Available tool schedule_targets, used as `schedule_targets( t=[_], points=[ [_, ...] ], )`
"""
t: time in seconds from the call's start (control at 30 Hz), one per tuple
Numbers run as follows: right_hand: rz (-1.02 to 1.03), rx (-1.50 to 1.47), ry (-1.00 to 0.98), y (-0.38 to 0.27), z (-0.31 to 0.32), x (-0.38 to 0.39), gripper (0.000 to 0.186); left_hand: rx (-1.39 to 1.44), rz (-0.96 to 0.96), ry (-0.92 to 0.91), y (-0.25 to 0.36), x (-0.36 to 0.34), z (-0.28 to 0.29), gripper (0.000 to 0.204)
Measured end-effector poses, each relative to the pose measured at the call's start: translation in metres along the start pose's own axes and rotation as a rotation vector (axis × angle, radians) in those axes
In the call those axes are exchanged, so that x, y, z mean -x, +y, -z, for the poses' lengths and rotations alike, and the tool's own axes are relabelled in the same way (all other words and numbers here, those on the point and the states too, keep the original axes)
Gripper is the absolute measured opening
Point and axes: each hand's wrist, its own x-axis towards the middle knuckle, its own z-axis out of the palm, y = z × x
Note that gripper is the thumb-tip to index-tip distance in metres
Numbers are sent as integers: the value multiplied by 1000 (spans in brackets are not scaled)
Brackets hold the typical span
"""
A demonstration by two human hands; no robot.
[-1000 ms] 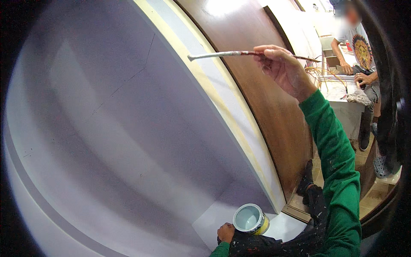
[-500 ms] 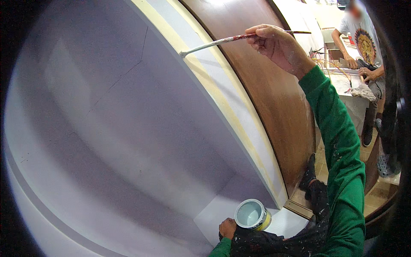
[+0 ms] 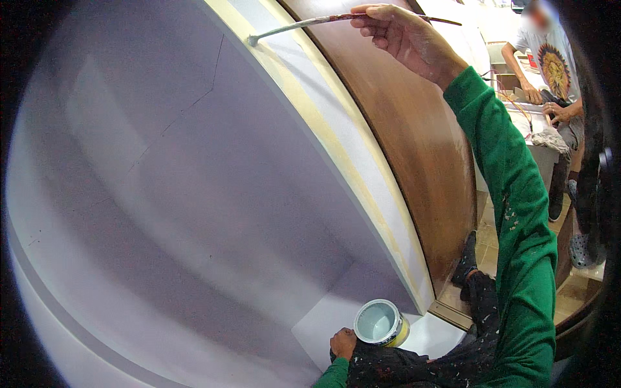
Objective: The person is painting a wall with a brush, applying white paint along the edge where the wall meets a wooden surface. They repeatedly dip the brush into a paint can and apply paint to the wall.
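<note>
Raised at the upper right, my right hand (image 3: 404, 39) pinches the long thin handle of a paintbrush (image 3: 307, 23). Its paint-covered tip touches the edge of a white panel, along a strip of yellowish masking tape (image 3: 310, 119). Down by my lap, my left hand (image 3: 343, 343) is closed in a fist against my dark, paint-spotted trousers; whether anything is in it is hidden. Just right of that hand stands an open paint can (image 3: 380, 322) with pale paint inside and a yellow side.
A large pale lilac wall recess (image 3: 194, 181) fills the left. Right of the taped edge is a brown wooden door (image 3: 401, 142). Farther right, another person (image 3: 550, 58) works at a white counter with wires (image 3: 517, 103) and a crumpled cloth (image 3: 550, 139).
My right hand has moved up and left, carrying the brush tip farther up along the taped edge. My left hand and the can stay put.
</note>
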Motion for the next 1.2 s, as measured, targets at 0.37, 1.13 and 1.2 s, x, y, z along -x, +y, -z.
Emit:
schedule_targets(
  t=[0.37,1.13,1.2],
  points=[
    [-49,-30,-47,2,6,9,37,-29,-7,-20,-11,-6,-12,25],
    [-86,-116,52,-9,-13,-15,27,-1,20,-6,-3,-2,-6,27],
    [-100,-124,48,-6,-10,-15,27,11,36,-54,-5,-2,-4,32]
  ],
)
